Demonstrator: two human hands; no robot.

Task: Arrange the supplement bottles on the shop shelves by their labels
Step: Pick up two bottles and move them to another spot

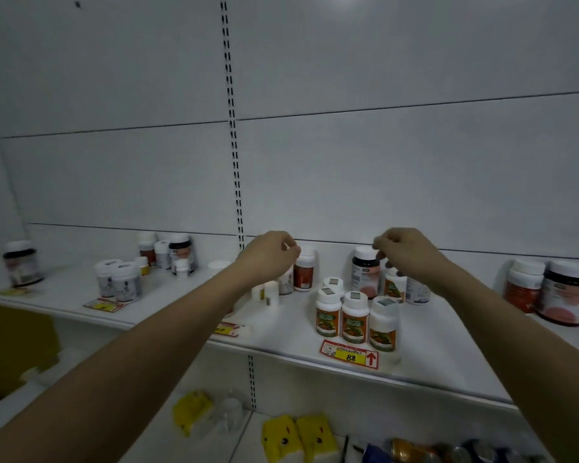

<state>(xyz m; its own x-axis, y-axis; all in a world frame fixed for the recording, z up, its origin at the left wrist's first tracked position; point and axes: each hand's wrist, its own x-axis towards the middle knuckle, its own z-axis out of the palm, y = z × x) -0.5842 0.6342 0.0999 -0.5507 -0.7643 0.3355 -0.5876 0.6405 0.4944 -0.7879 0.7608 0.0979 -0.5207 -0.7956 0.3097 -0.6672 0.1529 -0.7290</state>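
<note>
My left hand (268, 259) hovers over the shelf (281, 332) with its fingers loosely curled. The fingertips are right beside the white cap of a red-labelled bottle (304, 274), and nothing shows in the hand. My right hand (406, 252) hangs with curled fingers over a dark bottle with a pink label (365, 274) and an orange-green labelled bottle (393, 287). Its fingertips reach that bottle's cap; whether they grip it is hidden. Three more orange-green bottles (355, 317) stand in a front row. Small white bottles (270, 294) sit under my left wrist.
Grey-labelled tubs (119, 282) and mixed bottles (169, 253) stand at the left, and a dark jar (22, 267) at the far left. Large red and dark jars (549, 292) are at the right. A yellow price tag (350, 355) marks the shelf edge. Yellow packs (298, 436) lie on the lower shelf.
</note>
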